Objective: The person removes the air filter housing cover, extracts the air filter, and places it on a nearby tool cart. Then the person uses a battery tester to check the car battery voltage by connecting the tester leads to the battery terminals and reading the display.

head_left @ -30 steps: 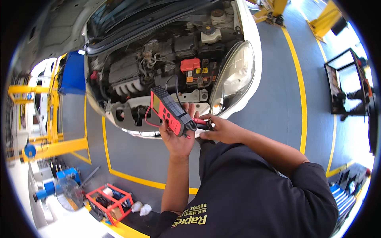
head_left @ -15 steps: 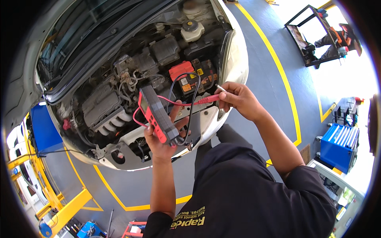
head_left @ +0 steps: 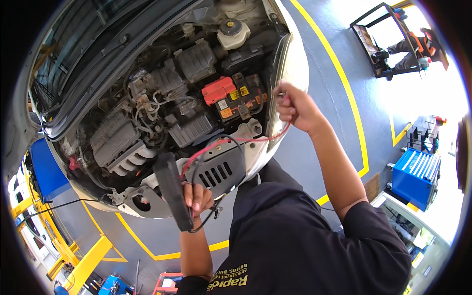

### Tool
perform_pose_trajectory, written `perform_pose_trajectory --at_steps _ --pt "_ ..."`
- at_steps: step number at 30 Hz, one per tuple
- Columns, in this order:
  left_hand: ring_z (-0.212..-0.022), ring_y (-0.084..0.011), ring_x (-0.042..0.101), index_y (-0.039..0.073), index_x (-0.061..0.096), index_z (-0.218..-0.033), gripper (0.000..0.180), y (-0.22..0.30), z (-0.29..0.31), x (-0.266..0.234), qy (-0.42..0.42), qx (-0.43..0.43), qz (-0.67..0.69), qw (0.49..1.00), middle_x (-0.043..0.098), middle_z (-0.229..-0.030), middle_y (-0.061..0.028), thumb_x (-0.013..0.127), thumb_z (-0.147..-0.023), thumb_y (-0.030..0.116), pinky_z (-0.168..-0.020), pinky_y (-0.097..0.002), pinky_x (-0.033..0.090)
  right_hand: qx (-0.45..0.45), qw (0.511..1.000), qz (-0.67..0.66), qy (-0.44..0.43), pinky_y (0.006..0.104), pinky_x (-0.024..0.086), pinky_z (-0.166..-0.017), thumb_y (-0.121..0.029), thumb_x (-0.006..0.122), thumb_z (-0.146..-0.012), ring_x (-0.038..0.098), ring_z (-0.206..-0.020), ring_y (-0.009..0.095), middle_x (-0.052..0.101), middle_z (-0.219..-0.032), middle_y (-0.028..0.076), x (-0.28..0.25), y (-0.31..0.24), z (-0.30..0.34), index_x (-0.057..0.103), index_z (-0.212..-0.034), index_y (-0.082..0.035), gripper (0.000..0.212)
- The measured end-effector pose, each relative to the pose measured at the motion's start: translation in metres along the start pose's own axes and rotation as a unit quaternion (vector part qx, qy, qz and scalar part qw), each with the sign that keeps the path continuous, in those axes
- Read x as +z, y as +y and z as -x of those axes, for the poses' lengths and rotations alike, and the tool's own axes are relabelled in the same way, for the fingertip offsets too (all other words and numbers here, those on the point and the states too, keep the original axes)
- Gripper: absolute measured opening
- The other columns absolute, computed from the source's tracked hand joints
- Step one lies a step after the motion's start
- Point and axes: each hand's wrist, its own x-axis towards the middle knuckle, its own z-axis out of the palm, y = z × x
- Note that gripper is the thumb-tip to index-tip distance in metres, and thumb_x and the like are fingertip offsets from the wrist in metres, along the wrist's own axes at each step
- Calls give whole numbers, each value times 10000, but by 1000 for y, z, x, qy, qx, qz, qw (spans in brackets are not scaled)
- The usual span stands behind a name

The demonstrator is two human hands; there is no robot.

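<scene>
I see nearest to me the dark shirt of the person, with both arms reaching forward. My left hand holds the tester upright at the front edge of the car; its fingers are curled and clamped on the side of it, and its dark side is turned to me. My right hand is raised over the headlight side of the car. It is a little blurred, but its fingers are closed on the end of the red lead, which runs across from the tester. A black lead makes a loop between the hands. Behind the leads, the battery sits in the engine bay with a red cover, and farther is a white reservoir. On the grey floor, well apart, stand a blue tool chest and a black cart.
</scene>
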Motion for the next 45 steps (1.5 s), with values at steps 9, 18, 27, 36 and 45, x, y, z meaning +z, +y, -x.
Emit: perform_pose_trajectory --at_steps 9,18,27,36,45 --pt "-1123 -353 691 -66 505 -1445 806 -5 1 -18 141 -200 -5 970 684 -1222 -243 833 -733 121 -978 -408 554 8 752 625 212 370 494 -787 -422 768 -857 630 -818 240 646 -814 109 22 -1 -41 663 -1046 48 517" --pt "-1005 -272 679 -73 687 -1137 636 6 -103 45 -21 -550 -577 603 705 -1053 -188 732 -841 488 -877 -387 529 156 973 172 7 268 404 -623 -366 444 -1102 408 -646 90 565 -830 15 21 -31 -44 591 -1355 40 501" --pt "-1137 -314 605 -28 752 -1052 617 3 -117 57 -48 -446 -726 521 613 -1129 -143 658 -845 545 -987 -411 497 175 940 286 58 246 398 -620 -378 444 -1104 442 -668 90 557 -810 20 18 -38 -59 627 -1252 13 456" --pt "-1135 -299 596 -38 754 -1047 611 -12 -127 52 -53 -429 -754 495 601 -1133 -148 661 -852 534 -985 -408 498 80 605 785 104 369 507 -721 -371 570 -1044 651 -781 221 699 -898 116 29 -36 -105 619 -1177 26 421" --pt "-1116 -314 610 -51 754 -1032 594 -10 -96 44 10 -413 -722 555 610 -1127 -161 688 -836 506 -974 -419 505 95 817 545 161 303 406 -537 -302 669 -905 523 -615 126 591 -739 50 56 30 -154 659 -914 -18 285"
